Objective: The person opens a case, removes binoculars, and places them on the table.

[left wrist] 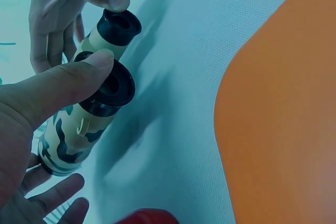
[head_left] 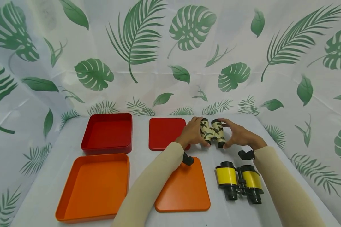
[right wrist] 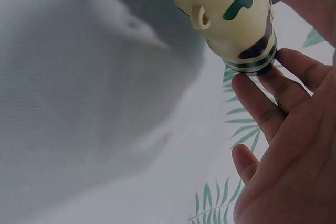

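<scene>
A pair of camouflage binoculars (head_left: 206, 130) is held between both hands at the right back of the table, and its shadow shows on the cloth in the wrist views. My left hand (head_left: 191, 132) pinches the left barrel from end to end, thumb on the black eyepiece (left wrist: 118, 90). On the other barrel, my right hand (head_left: 241, 135) has its thumb at the near end and its fingertips (right wrist: 249, 90) at the far end. Yellow-and-black binoculars (head_left: 226, 176) lie nearer, below the right wrist.
On the left stand a red box (head_left: 110, 132) and an orange box (head_left: 98, 189), both without lids. A red lid (head_left: 164, 132) lies partly behind the left hand. Nearer is an orange lid (head_left: 184, 192), partly under the left forearm. A leaf-patterned curtain (head_left: 159, 63) hangs behind.
</scene>
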Motion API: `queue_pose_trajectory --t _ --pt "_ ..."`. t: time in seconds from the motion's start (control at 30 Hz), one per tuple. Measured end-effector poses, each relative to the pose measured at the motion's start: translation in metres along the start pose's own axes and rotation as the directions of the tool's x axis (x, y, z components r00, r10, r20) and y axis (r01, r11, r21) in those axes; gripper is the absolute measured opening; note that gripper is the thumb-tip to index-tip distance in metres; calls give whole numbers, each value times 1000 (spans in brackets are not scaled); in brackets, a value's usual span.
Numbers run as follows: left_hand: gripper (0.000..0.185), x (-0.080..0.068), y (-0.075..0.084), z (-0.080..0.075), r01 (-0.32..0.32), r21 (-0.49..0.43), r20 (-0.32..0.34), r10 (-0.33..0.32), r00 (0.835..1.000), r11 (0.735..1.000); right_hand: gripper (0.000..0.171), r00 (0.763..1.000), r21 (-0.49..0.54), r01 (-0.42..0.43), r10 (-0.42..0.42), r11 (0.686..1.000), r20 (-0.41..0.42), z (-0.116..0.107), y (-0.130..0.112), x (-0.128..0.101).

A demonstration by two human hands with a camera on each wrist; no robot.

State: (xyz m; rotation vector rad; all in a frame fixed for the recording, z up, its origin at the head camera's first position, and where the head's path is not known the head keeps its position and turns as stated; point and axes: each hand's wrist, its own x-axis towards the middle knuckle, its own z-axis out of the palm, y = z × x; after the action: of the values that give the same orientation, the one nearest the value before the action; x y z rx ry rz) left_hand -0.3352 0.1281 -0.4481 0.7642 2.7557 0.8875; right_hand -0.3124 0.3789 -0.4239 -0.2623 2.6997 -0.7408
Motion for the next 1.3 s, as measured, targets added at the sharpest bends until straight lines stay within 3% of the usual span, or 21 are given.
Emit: queue_pose_trajectory --t 0.27,0.73,1.0,1.3 --pt "122 3 -3 7 48 38 14 -49 999 998 132 998 -50 -39 41 998 40 2 0 9" --pt "120 2 -3 13 43 61 1 -44 999 997 129 998 -80 -41 45 996 40 3 -1 6" --pt "123 1 -2 11 19 208 -1 -20 1000 978 129 995 -167 -79 89 983 49 2 -9 5" --pt "119 -7 3 7 -9 326 47 -6 999 945 122 990 -290 -131 142 948 17 6 -16 -1"
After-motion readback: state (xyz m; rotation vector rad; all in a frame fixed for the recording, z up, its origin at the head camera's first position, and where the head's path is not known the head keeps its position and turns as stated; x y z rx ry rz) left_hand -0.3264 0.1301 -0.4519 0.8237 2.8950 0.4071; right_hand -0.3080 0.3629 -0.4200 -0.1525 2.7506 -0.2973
